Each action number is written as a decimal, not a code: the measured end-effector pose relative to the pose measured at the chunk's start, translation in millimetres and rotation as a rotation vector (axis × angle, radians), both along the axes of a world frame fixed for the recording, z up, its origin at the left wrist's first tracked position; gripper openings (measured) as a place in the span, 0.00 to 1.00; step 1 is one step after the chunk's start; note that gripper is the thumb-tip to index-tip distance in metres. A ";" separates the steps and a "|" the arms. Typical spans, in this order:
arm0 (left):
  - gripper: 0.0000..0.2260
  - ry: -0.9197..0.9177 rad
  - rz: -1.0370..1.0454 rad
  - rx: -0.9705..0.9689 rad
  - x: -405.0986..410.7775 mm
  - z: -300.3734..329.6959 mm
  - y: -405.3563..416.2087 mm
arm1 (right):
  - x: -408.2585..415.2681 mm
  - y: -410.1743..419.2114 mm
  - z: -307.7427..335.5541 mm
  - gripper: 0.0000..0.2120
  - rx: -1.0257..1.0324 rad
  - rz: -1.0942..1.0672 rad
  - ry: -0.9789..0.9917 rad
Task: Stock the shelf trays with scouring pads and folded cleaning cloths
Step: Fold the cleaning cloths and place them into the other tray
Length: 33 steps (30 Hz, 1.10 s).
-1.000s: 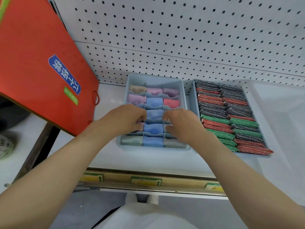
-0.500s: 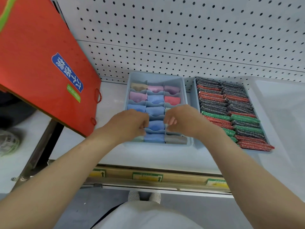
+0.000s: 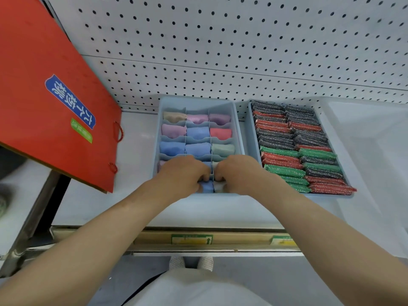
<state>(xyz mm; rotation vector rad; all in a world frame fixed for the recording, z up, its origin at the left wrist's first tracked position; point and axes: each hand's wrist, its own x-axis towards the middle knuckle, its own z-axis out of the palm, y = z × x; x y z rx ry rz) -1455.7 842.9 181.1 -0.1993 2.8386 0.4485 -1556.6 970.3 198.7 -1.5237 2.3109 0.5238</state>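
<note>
downward, both hands (image 3: 217, 173) knuckles-up over divided cloth tray's (image 3: 239, 138) front cells

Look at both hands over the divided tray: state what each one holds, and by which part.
It cannot be told. The left hand and right hand curl down into the cloth tray beside a blue folded cloth, fingertips hidden.

We see both hands in the divided tray (image 3: 239, 138) of folded cloths — our left hand (image 3: 184, 173) and right hand (image 3: 237, 172) curled, knuckles nearly touching, over a blue cloth (image 3: 207, 187) at the near row. Beside it sits the scouring-pad tray (image 3: 248, 129) — black, red, green rows.
</note>
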 end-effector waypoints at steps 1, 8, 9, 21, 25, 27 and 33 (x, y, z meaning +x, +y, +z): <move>0.07 0.011 0.003 0.007 0.3 -1.3 -1.0 | -3.4 1.6 -0.7 0.14 -0.016 0.014 -0.006; 0.08 0.030 0.008 0.040 3.2 -2.6 -3.4 | -3.6 3.8 -4.8 0.18 -0.006 0.026 -0.023; 0.08 0.026 0.009 0.047 3.8 -2.0 -3.6 | -3.4 2.7 -4.9 0.18 0.004 0.020 -0.025; 0.08 -0.081 -0.018 0.012 -3.5 0.8 -4.2 | 2.9 3.3 0.3 0.14 -0.138 -0.127 -0.129; 0.06 0.020 0.045 0.121 -20.0 5.7 -0.5 | -15.8 28.9 9.3 0.10 -0.604 -0.289 -0.246; 0.09 0.119 0.078 0.162 -32.5 7.6 5.9 | -40.0 47.5 13.8 0.11 -0.840 -0.395 -0.192; 0.12 0.277 -0.017 0.224 -81.0 15.8 51.1 | -132.8 128.1 5.2 0.11 -0.807 -0.788 0.058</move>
